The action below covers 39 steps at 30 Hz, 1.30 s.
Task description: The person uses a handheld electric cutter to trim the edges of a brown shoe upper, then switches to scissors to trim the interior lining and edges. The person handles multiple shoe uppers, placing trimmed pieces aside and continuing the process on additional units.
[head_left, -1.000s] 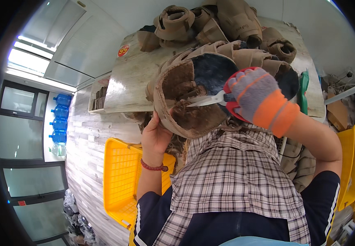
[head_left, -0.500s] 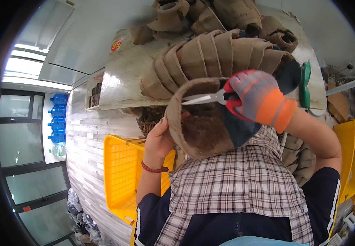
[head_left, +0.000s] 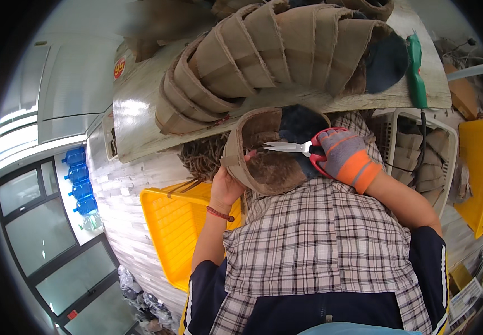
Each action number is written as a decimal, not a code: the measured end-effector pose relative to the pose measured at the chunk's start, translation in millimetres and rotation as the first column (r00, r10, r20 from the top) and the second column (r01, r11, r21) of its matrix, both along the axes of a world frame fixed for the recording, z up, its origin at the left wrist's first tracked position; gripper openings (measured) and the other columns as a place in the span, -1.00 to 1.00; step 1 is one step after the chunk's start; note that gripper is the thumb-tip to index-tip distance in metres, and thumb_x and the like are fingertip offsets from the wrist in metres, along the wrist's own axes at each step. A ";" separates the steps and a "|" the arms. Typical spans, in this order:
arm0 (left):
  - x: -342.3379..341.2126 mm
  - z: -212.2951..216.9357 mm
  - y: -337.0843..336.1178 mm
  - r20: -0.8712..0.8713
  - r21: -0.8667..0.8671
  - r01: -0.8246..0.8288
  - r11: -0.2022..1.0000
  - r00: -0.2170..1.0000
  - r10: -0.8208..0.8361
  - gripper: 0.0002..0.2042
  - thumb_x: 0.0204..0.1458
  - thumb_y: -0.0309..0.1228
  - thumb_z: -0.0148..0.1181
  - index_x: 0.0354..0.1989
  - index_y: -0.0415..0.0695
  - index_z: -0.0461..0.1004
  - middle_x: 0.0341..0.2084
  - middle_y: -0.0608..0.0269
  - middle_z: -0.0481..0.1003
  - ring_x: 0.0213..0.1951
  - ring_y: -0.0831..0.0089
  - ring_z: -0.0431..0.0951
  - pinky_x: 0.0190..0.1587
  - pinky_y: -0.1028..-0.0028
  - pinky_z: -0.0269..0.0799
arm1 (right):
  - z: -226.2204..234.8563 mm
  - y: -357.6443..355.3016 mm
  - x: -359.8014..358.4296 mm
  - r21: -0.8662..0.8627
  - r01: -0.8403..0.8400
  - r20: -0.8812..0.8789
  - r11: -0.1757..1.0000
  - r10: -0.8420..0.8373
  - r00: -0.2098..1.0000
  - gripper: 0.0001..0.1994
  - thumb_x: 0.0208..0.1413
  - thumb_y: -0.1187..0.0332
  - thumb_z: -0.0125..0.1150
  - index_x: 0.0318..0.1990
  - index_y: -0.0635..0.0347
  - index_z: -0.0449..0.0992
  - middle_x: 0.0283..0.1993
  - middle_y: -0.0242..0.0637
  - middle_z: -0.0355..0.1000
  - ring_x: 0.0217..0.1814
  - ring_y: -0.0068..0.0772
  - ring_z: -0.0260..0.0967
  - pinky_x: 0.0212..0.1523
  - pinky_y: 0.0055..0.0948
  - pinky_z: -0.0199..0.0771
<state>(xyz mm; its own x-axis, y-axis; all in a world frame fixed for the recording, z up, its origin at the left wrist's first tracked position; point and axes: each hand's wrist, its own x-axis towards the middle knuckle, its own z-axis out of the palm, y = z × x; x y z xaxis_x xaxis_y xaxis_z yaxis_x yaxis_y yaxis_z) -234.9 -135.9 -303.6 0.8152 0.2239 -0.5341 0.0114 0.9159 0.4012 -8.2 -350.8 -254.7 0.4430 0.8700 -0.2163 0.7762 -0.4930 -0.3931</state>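
Note:
A fur-lined boot upper, tan outside with brown and dark blue lining, is held in front of my plaid apron. My bare left hand is closed on its left rim, thumb at the edge. My right hand, in a grey and orange glove, grips red-handled scissors. Their blades point left over the opening of the upper and look nearly together. Whether the tips touch the lining I cannot tell. Just beyond, a curved row of similar nested uppers lies on the worktable.
A green corded hand tool lies at the table's right end. Below it stands a white basket of tan pieces. Yellow crates stand on both sides of me. Blue water jugs line the far left.
The view has shifted, with the table row appearing closer. The scissors have moved from beside the upper's far rim to over the middle of its opening. Both hands keep their holds.

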 end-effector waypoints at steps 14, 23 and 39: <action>-29.3 -1.9 8.1 0.103 0.091 -0.085 0.992 0.992 0.075 -0.52 0.20 -0.13 -0.21 0.16 -0.21 0.23 0.16 0.03 0.24 0.21 0.19 0.18 0.27 0.21 0.00 | 14.5 -10.8 -4.0 0.089 -0.050 0.001 0.995 0.050 0.999 -0.69 -0.20 0.16 0.27 -0.31 0.12 0.47 -0.33 -0.21 0.41 -0.24 -0.20 0.37 -0.21 -0.31 0.38; -92.7 -15.6 30.0 0.287 0.187 -0.060 0.981 0.958 0.004 -0.43 0.23 -0.07 -0.28 0.20 -0.35 0.14 0.05 0.14 0.34 0.11 0.36 0.26 0.24 0.32 -0.05 | 30.3 0.1 10.3 0.094 -0.093 0.121 0.991 0.081 0.989 -0.66 -0.21 0.13 0.28 -0.30 0.13 0.45 -0.32 -0.20 0.39 -0.23 -0.21 0.34 -0.18 -0.28 0.30; 2.7 -30.5 3.2 0.088 0.323 -0.175 0.930 0.984 0.155 -0.62 0.12 -0.38 -0.04 0.12 -0.22 0.26 -0.08 0.16 0.42 -0.11 0.39 0.44 -0.03 0.43 0.39 | 25.7 40.2 19.3 0.155 -0.331 0.424 0.931 0.240 0.873 -0.82 -0.10 0.24 0.15 -0.36 0.09 0.49 -0.41 -0.29 0.44 -0.34 -0.30 0.39 -0.34 -0.36 0.33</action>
